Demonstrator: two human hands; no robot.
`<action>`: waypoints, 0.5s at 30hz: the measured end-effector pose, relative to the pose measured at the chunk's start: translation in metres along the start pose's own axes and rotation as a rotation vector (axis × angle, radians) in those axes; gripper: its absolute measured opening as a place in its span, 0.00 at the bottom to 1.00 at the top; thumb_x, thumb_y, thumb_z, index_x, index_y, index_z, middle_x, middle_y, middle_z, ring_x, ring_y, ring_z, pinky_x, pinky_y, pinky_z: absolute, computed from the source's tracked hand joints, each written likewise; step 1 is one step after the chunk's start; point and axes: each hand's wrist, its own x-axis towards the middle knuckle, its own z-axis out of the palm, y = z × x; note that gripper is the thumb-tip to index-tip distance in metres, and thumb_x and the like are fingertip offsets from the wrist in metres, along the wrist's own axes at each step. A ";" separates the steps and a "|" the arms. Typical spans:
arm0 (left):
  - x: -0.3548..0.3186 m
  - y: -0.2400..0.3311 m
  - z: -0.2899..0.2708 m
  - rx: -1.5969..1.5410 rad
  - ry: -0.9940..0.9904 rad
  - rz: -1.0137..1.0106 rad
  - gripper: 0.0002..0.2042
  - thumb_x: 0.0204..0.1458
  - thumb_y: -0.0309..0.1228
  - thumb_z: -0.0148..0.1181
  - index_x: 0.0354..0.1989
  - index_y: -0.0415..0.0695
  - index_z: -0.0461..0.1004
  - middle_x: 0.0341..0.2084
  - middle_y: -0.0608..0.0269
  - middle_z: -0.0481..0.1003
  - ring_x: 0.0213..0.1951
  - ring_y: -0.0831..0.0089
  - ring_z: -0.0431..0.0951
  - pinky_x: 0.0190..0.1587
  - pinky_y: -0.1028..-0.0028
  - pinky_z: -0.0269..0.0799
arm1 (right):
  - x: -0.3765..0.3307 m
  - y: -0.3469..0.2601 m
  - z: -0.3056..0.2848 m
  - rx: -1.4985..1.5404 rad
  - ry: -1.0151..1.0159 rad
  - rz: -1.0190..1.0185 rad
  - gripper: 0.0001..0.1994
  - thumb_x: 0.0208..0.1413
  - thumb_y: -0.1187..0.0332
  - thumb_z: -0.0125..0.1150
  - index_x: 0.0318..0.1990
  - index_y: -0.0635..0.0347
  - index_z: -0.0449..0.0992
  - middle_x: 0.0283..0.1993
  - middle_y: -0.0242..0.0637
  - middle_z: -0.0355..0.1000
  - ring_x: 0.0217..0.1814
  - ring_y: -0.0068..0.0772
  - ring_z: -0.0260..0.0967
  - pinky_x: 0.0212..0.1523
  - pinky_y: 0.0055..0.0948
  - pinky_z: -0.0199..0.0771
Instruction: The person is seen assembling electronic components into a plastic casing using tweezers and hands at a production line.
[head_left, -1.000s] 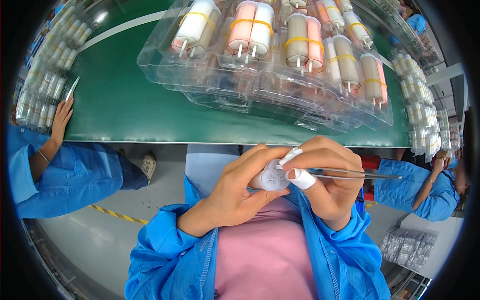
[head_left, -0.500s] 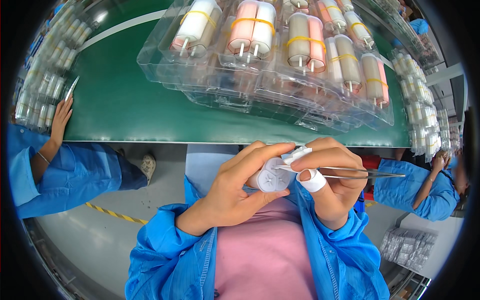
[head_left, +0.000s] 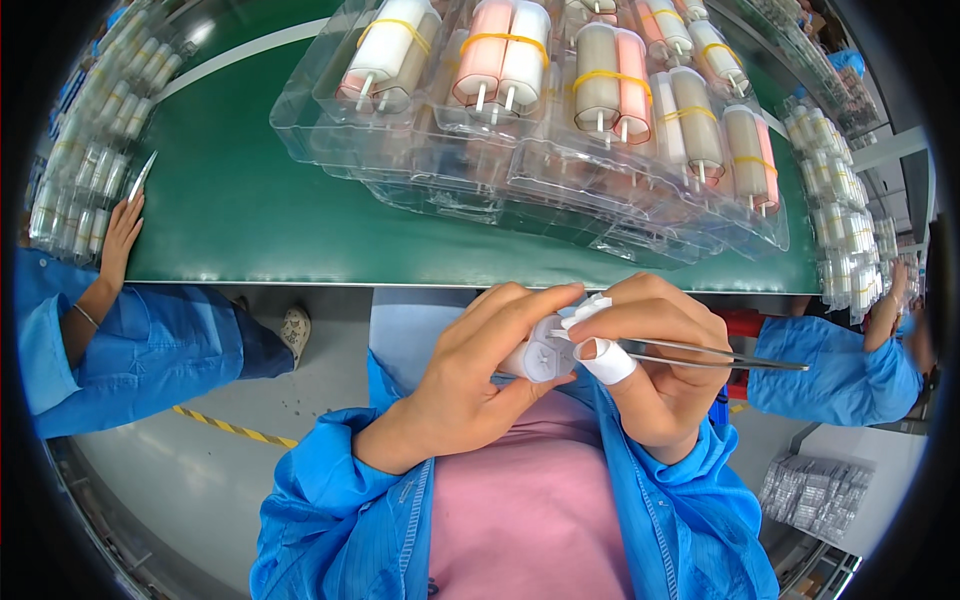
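Observation:
My left hand (head_left: 455, 385) is closed around a bundle of whitish plastic tubes (head_left: 543, 362), held above my lap at the table's near edge. The tubes' round, ribbed ends face my right hand (head_left: 665, 325), which is closed on a pair of metal tweezers (head_left: 715, 354). White wrapping covers its thumb and index fingertip. Leftward, the tweezers' tips meet the tube ends, partly hidden by the wrapped fingers. Their other end sticks out to the right past my knuckles.
Beyond my hands, stacked clear plastic trays (head_left: 450, 170) on the green table (head_left: 230, 220) carry white, pink and grey tubes (head_left: 598, 85) bound with yellow bands. Co-workers in blue stand left (head_left: 150, 350) and right (head_left: 830, 370). More tube-filled trays line both sides.
My right hand has shifted slightly left, its wrapped thumb closer to the tube ends. The tube bundle has turned a little. At the right, the co-worker's hand has risen.

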 end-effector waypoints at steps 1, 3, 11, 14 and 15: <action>0.000 0.000 0.000 0.059 0.002 0.017 0.28 0.40 0.19 0.66 0.54 0.35 0.67 0.34 0.57 0.71 0.34 0.71 0.70 0.36 0.75 0.65 | 0.000 0.000 0.000 -0.010 -0.004 0.001 0.05 0.39 0.77 0.65 0.28 0.63 0.79 0.28 0.39 0.75 0.27 0.34 0.73 0.28 0.27 0.72; 0.001 -0.001 0.000 0.177 0.005 0.052 0.28 0.40 0.19 0.64 0.54 0.35 0.67 0.33 0.56 0.71 0.33 0.69 0.71 0.35 0.75 0.65 | 0.001 -0.002 0.000 -0.030 -0.012 0.003 0.06 0.39 0.77 0.65 0.28 0.63 0.78 0.27 0.39 0.74 0.27 0.35 0.72 0.29 0.27 0.72; 0.002 0.005 -0.001 0.149 0.012 -0.001 0.30 0.39 0.18 0.64 0.56 0.35 0.65 0.34 0.53 0.70 0.34 0.63 0.70 0.37 0.71 0.66 | -0.002 0.001 -0.002 -0.056 -0.023 -0.025 0.08 0.40 0.77 0.65 0.32 0.64 0.78 0.29 0.41 0.74 0.28 0.36 0.73 0.29 0.27 0.73; 0.003 0.010 -0.002 -0.008 -0.001 -0.061 0.31 0.39 0.18 0.65 0.57 0.36 0.64 0.36 0.53 0.70 0.36 0.62 0.71 0.39 0.71 0.68 | -0.005 0.005 -0.002 0.078 0.067 -0.024 0.07 0.43 0.76 0.65 0.32 0.63 0.79 0.30 0.41 0.75 0.28 0.31 0.74 0.29 0.24 0.73; 0.003 0.010 -0.003 -0.036 -0.011 -0.069 0.32 0.39 0.18 0.65 0.57 0.36 0.64 0.36 0.53 0.70 0.37 0.63 0.72 0.39 0.72 0.68 | -0.004 0.006 -0.002 0.080 0.060 -0.033 0.06 0.43 0.76 0.65 0.32 0.63 0.79 0.30 0.41 0.75 0.28 0.31 0.74 0.29 0.24 0.73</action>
